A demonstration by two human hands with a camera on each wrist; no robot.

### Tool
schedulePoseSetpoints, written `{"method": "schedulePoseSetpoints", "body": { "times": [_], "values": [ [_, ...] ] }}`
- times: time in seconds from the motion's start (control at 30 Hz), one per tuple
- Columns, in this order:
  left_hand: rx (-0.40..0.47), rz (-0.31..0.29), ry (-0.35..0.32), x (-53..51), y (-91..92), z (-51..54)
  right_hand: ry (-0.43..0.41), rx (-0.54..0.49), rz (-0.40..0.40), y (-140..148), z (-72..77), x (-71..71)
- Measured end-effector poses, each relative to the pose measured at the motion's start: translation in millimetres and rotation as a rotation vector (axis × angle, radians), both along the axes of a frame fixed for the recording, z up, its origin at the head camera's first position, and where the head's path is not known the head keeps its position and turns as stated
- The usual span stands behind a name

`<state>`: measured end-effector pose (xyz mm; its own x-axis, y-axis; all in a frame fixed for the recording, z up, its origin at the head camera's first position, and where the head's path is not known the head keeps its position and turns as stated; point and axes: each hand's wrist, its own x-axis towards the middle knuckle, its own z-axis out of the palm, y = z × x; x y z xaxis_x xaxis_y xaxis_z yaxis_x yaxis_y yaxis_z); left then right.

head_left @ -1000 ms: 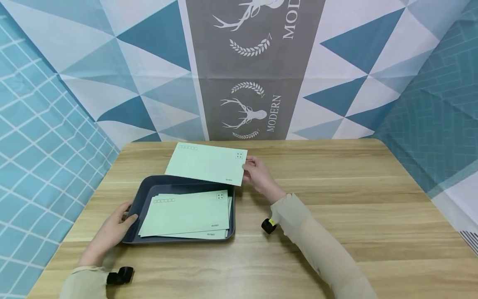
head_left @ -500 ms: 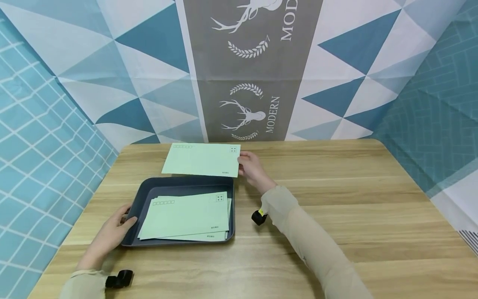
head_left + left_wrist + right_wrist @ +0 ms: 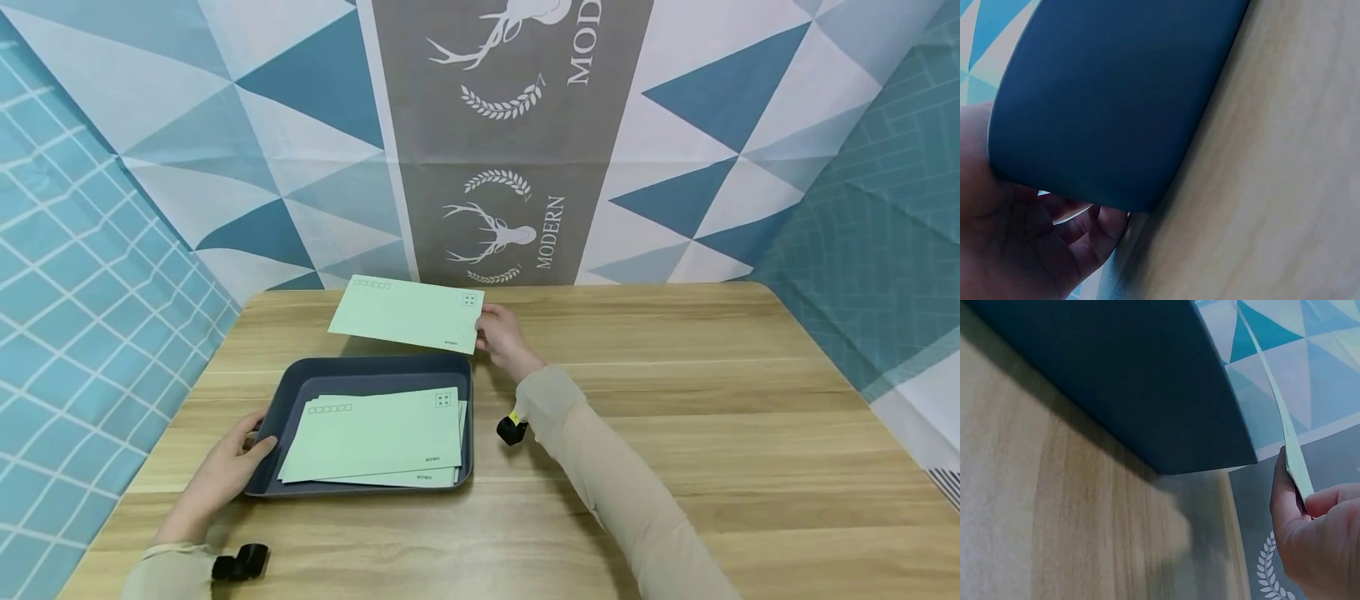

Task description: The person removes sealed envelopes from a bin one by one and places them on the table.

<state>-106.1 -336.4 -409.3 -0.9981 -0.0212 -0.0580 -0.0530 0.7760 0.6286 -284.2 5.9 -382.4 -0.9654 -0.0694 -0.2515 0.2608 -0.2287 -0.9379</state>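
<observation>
A dark grey-blue tray point(image 3: 382, 375) sits on the left half of the table, with a small stack of pale green envelopes point(image 3: 375, 433) lying in it. At the tray's left side my left hand point(image 3: 228, 462) grips the wall, thumb over the rim; the left wrist view shows its fingers point(image 3: 1088, 240) beneath the tray's corner. My right hand point(image 3: 506, 340) pinches another pale green envelope point(image 3: 408, 313) by its right end. That envelope is held up just beyond the tray's far rim, tilted, and in the right wrist view it appears nearly edge-on.
The wooden table point(image 3: 660, 433) extends to the right of the tray. A patterned cloth backdrop point(image 3: 495, 158) rises behind its far edge, and a blue tile-print cloth point(image 3: 82, 275) hangs at the left. A black wrist camera point(image 3: 512, 430) sits at the right sleeve.
My right hand has moved slightly left and away with its envelope, whose left end has lifted a little since the half-second-old frame. My left hand stays at the tray.
</observation>
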Motion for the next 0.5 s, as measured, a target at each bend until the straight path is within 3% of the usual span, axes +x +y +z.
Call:
{"method": "schedulePoseSetpoints", "body": {
  "times": [0.27, 0.5],
  "values": [
    [0.016, 0.008, -0.026, 0.1, 0.9, 1.4, 0.005, 0.001, 0.011, -1.3, -6.4, -0.8],
    [0.016, 0.009, -0.005, -0.5, 1.7, 0.6, -0.001, 0.006, 0.035, -2.8, -10.8, 1.8]
  ]
}}
